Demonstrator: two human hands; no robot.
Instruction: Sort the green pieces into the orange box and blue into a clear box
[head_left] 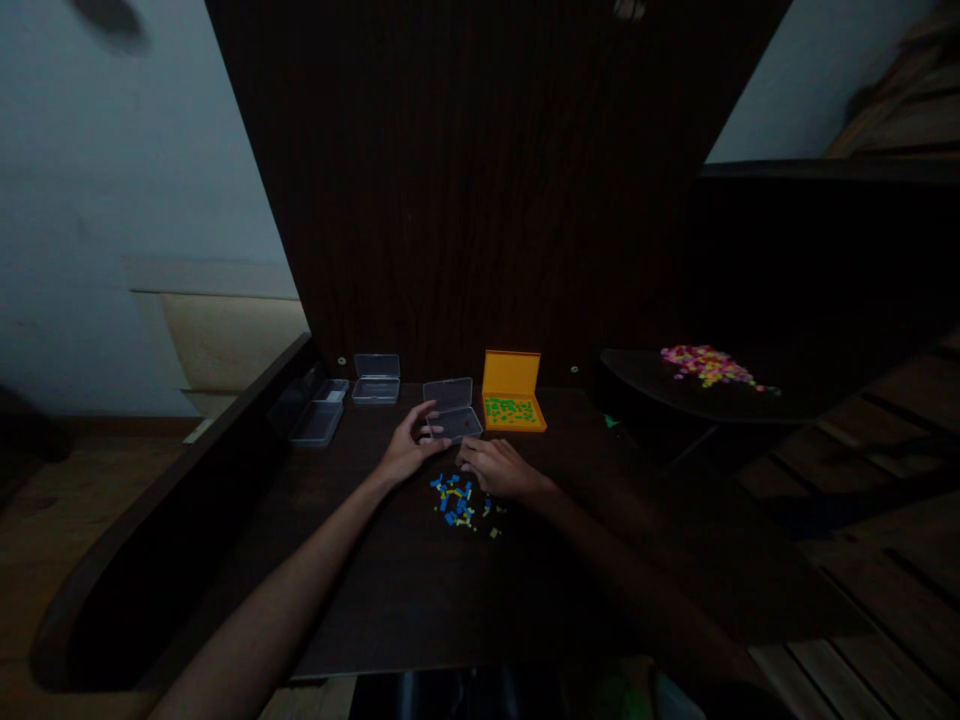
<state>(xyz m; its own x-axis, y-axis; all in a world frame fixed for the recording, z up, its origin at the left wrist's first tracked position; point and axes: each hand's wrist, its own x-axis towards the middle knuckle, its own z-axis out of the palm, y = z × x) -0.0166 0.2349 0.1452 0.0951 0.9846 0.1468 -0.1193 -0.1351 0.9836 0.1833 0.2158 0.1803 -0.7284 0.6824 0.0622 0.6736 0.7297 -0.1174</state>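
My left hand (409, 450) rests on the dark table with its fingers curled against the front edge of an open clear plastic box (452, 410). My right hand (499, 468) lies just right of it, fingers bent down over the top of a small heap of blue and yellow pieces (457, 502). Whether the right fingers pinch a piece is hidden in the dim light. An open orange box (512, 392) holding green pieces stands right behind the right hand.
Two more clear boxes (376, 379) (320, 414) lie at the back left of the table (390, 580). A dark round surface (645, 385) at the right carries a pile of pink and yellow pieces (707, 365). A dark wooden panel rises behind.
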